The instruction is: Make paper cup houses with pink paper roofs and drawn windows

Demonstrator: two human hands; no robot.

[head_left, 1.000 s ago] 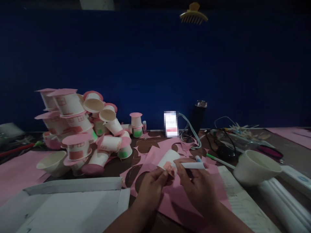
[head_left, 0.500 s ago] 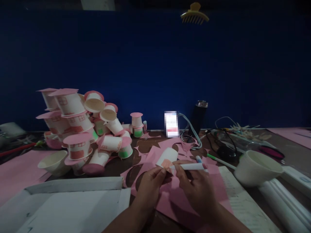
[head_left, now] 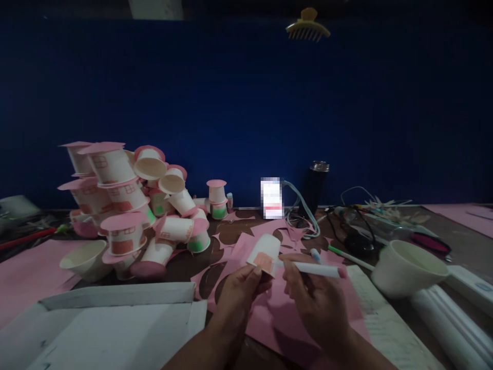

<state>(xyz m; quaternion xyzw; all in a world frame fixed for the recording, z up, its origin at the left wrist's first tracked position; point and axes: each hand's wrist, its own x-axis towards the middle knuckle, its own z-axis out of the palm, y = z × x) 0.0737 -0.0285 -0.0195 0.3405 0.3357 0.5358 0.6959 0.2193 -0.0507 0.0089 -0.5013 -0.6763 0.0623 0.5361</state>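
My left hand (head_left: 239,294) is closed round the lower end of a white paper cup (head_left: 265,252) lying on its side, with an orange-pink square coloured on its wall. My right hand (head_left: 314,300) pinches a white marker with a pink cap (head_left: 314,268), its tip touching the cup just right of the square. Both hands hover over a sheet of pink paper (head_left: 277,313) with round holes cut from it.
A heap of decorated paper cups with pink lids (head_left: 127,205) fills the left. An open white box (head_left: 111,329) lies near left. A stack of plain cups (head_left: 408,267) lies at right, with cables (head_left: 350,226), a dark flask (head_left: 315,187) and a green pen (head_left: 348,255) behind.
The cup has been turned so more of the orange-pink square shows. The marker has drawn a little to the right and now points in at the square's right edge.
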